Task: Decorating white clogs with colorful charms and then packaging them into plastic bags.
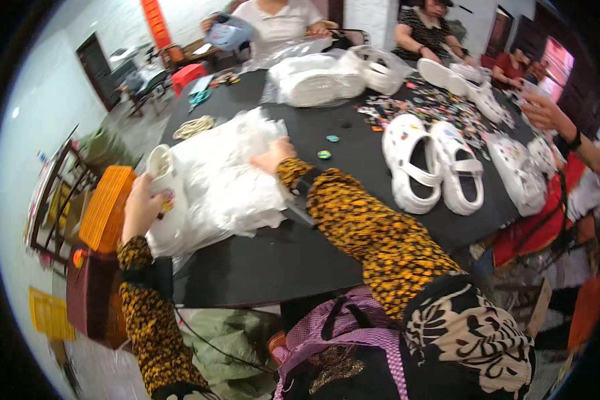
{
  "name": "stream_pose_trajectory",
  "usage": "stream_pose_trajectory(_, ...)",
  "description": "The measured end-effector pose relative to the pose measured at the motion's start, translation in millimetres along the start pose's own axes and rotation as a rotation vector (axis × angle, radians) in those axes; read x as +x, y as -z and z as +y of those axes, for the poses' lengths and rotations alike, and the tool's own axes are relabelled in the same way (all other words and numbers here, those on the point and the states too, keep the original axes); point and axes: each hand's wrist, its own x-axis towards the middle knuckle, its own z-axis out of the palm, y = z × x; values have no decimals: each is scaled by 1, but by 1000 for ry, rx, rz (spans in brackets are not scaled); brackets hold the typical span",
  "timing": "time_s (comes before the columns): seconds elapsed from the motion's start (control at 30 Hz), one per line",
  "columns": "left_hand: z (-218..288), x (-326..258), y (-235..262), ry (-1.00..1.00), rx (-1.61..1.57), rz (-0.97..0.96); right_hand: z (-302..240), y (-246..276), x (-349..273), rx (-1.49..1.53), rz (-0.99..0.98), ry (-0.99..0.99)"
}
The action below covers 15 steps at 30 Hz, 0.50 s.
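Observation:
At the left table edge, my left hand (142,203) is closed around a white clog (160,230) that has colourful charms on its upper. The clog stands against a pile of crinkled clear plastic bags (230,183) with white inside. My right hand (273,155) grips the far right side of that pile, its fingertips partly lost in the plastic. Two white strapped clogs (412,167) with small charms lie to the right of my right forearm. Between them and the bags sit two small round charms (324,155) on the black table (267,267).
Loose colourful charms (440,110) spread across the far right. Bagged white clogs (320,77) lie at the back, more clogs (513,173) at the right edge. Several people sit around the table. An orange basket (107,208) stands left; a cord bundle (193,127) lies behind the bags.

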Motion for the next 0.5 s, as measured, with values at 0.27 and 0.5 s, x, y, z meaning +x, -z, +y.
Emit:
stream_pose_trajectory(0.27,2,-13,12,88,30,15,-18,-19,-2,902,-433,-234)
stream_pose_trajectory(0.5,4,-9,12,78,9,28,-27,2,-14,1310,-665,-435)
